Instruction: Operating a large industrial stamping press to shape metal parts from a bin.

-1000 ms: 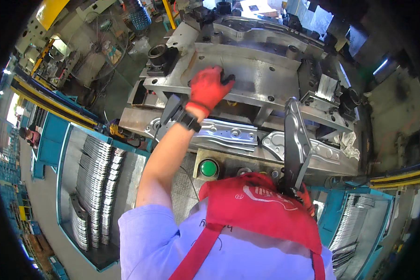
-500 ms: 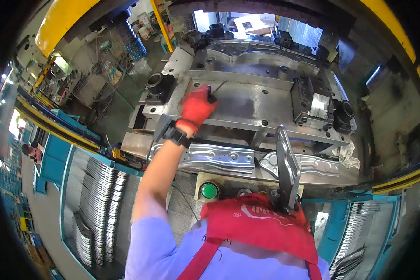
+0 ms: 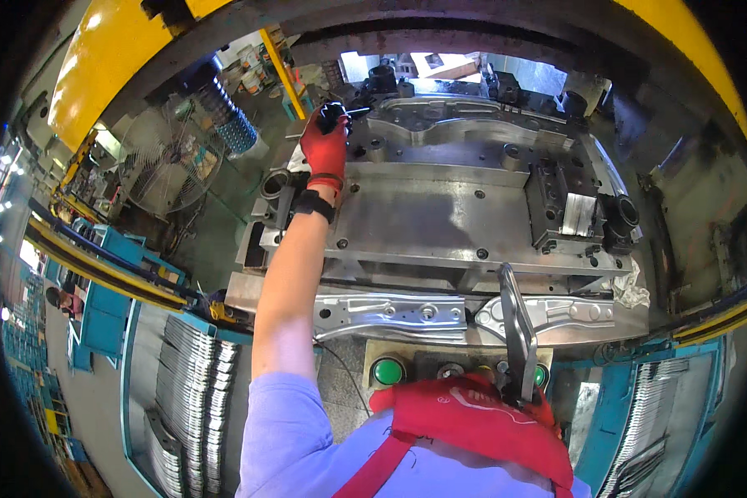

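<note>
My left hand (image 3: 325, 149), in a red glove, is raised over the far left of a steel press die (image 3: 427, 212). Its fingers are closed around a black-handled tool (image 3: 334, 114) with a thin rod pointing right; its exact kind is unclear. Low on the right, my right hand (image 3: 541, 408), also gloved in red, grips the lower end of a long stamped metal part (image 3: 516, 336) that stands up in front of my apron. Part of that hand is hidden. Two more stamped parts, one on the left (image 3: 390, 314) and one on the right (image 3: 552, 315), lie along the die's front ledge.
A button panel with a green button (image 3: 386, 372) sits below the ledge. Teal racks of stacked metal parts stand at left (image 3: 195, 398) and right (image 3: 643, 423). Guide posts (image 3: 619, 213) rise at the die's corners. A large fan (image 3: 170, 162) stands at the left.
My left hand has moved farther away and slightly left with the tool, from the die's front plate toward its back left. My right hand still holds the stamped part upright. The view has shifted slightly.
</note>
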Demonstrator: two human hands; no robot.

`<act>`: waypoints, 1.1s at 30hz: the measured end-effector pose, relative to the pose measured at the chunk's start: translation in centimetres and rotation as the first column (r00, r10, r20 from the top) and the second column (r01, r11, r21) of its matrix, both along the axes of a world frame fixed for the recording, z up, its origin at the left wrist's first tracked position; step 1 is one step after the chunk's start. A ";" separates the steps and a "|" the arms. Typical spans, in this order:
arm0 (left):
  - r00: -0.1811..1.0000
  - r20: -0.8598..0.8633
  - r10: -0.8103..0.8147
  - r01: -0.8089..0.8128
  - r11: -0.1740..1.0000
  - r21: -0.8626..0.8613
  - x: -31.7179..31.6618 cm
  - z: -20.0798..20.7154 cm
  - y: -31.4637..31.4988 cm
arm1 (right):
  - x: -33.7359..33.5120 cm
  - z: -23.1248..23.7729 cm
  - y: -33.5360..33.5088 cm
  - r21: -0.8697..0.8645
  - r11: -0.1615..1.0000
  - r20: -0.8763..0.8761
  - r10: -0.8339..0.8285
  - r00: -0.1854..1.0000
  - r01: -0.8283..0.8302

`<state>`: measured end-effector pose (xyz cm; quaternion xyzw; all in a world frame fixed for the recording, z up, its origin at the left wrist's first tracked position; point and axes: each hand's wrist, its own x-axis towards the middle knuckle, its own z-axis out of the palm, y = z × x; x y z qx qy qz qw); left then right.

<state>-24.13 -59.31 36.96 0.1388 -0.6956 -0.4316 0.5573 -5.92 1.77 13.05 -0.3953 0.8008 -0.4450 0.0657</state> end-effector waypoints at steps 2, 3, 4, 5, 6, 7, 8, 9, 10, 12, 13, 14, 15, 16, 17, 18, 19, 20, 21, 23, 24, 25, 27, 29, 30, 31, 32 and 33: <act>0.985 0.089 0.150 -0.136 0.981 -0.140 -1.5 0.5 0.2 | 1.0 1.3 -0.6 0.020 0.997 0.103 -0.080 0.991 0.078; 0.988 0.110 0.106 -0.093 0.989 -0.116 -2.4 0.4 0.0 | 1.6 2.3 -1.0 0.061 0.990 0.234 -0.135 0.963 0.124; 0.989 0.134 0.068 -0.056 0.994 -0.092 -2.9 0.1 -0.7 | 2.1 3.4 -1.5 0.108 0.980 0.356 -0.193 0.914 0.165; 0.987 0.157 0.031 -0.021 0.998 -0.066 -3.5 -0.2 -1.3 | 2.0 4.6 -2.1 0.150 0.972 0.499 -0.234 0.834 0.182; 0.980 0.185 0.067 -0.039 0.988 -0.147 -3.6 0.3 -0.7 | 2.3 4.5 -2.1 0.189 0.961 0.554 -0.273 0.787 0.201; 0.984 0.170 0.061 -0.028 0.982 -0.189 -3.9 0.5 -0.4 | 2.5 4.5 -2.2 0.229 0.949 0.602 -0.313 0.735 0.217; 0.986 0.155 0.055 -0.018 0.973 -0.230 -4.2 0.6 -0.2 | 3.0 2.9 -1.5 0.261 0.937 0.573 -0.345 0.743 0.234; 0.988 0.141 0.056 -0.016 0.962 -0.272 -4.1 0.7 -0.2 | 3.2 2.5 -1.5 0.264 0.934 0.561 -0.350 0.750 0.239; 0.984 0.168 0.052 -0.004 0.960 -0.279 -4.2 0.9 -0.3 | 3.5 2.2 -1.5 0.268 0.932 0.549 -0.356 0.756 0.244; 0.975 0.218 0.044 0.022 0.957 -0.290 -4.6 1.5 -0.3 | 3.6 2.4 -1.7 0.192 0.942 0.593 -0.334 0.733 0.274; 0.971 0.220 0.088 -0.006 0.937 -0.348 -4.7 1.8 -0.3 | 3.7 2.9 -2.1 0.139 0.943 0.633 -0.320 0.705 0.303; 0.967 0.219 0.132 -0.033 0.914 -0.405 -4.8 2.1 -0.3 | 4.0 3.4 -2.6 0.060 0.931 0.707 -0.295 0.643 0.361; 0.960 0.217 0.175 -0.058 0.886 -0.459 -4.8 2.4 -0.2 | 4.1 4.0 -3.1 -0.007 0.915 0.774 -0.250 0.582 0.402; 0.967 0.210 0.142 -0.032 0.890 -0.454 -4.8 2.7 -0.1 | 4.3 4.7 -3.6 -0.070 0.891 0.832 -0.197 0.520 0.449; 0.973 0.204 0.109 -0.006 0.894 -0.449 -4.8 3.0 -0.1 | 4.3 5.2 -4.1 -0.124 0.869 0.879 -0.128 0.460 0.479; 0.977 0.198 0.076 0.019 0.897 -0.442 -4.7 3.1 -0.1 | 4.3 4.7 -3.8 -0.113 0.907 0.832 -0.137 0.537 0.405; 0.978 0.183 0.096 -0.001 0.889 -0.459 -4.9 3.0 -0.3 | 4.4 4.1 -3.6 -0.098 0.937 0.778 -0.138 0.613 0.335; 0.979 0.169 0.116 -0.023 0.880 -0.475 -5.2 2.8 -0.5 | 3.9 1.3 -2.1 0.033 0.985 0.585 -0.158 0.796 0.171; 0.979 0.153 0.138 -0.045 0.870 -0.491 -5.4 2.7 -0.6 | 3.8 1.3 -2.1 0.066 0.987 0.537 -0.157 0.829 0.145; 0.986 0.120 0.115 -0.040 0.865 -0.499 -5.9 2.5 -0.7 | 4.3 1.5 -2.2 0.010 0.975 0.608 -0.181 0.773 0.221; 0.989 0.101 0.104 -0.040 0.864 -0.502 -6.2 2.4 -0.8 | 4.3 1.6 -2.1 0.001 0.965 0.636 -0.201 0.745 0.260; 0.981 0.151 0.120 -0.029 0.867 -0.497 -6.6 2.4 -1.0 | 4.5 1.6 -2.1 -0.009 0.953 0.663 -0.220 0.715 0.302; 0.957 0.247 0.150 -0.012 0.874 -0.485 -8.0 2.4 -1.9 | 4.5 0.9 -1.8 0.055 0.948 0.635 -0.275 0.722 0.313; 0.826 0.220 0.520 -0.152 0.580 -0.801 -9.3 1.7 -3.6 | 4.0 4.2 -3.6 0.030 0.905 0.774 -0.289 0.564 0.423; 0.793 0.204 0.574 -0.155 0.514 -0.843 -9.7 1.6 -3.9 | 4.0 4.5 -3.6 0.072 0.905 0.770 -0.318 0.554 0.420; 0.758 0.180 0.627 -0.158 0.444 -0.882 -10.1 1.6 -4.3 | 4.0 4.8 -3.7 0.111 0.903 0.765 -0.344 0.544 0.414; 0.785 0.208 0.584 -0.148 0.502 -0.852 -10.2 1.6 -4.7 | 4.1 3.0 -2.5 0.220 0.921 0.644 -0.385 0.661 0.322; 0.810 0.234 0.537 -0.133 0.557 -0.819 -10.2 1.7 -4.5 | 4.1 3.3 -2.7 0.264 0.913 0.602 -0.407 0.687 0.310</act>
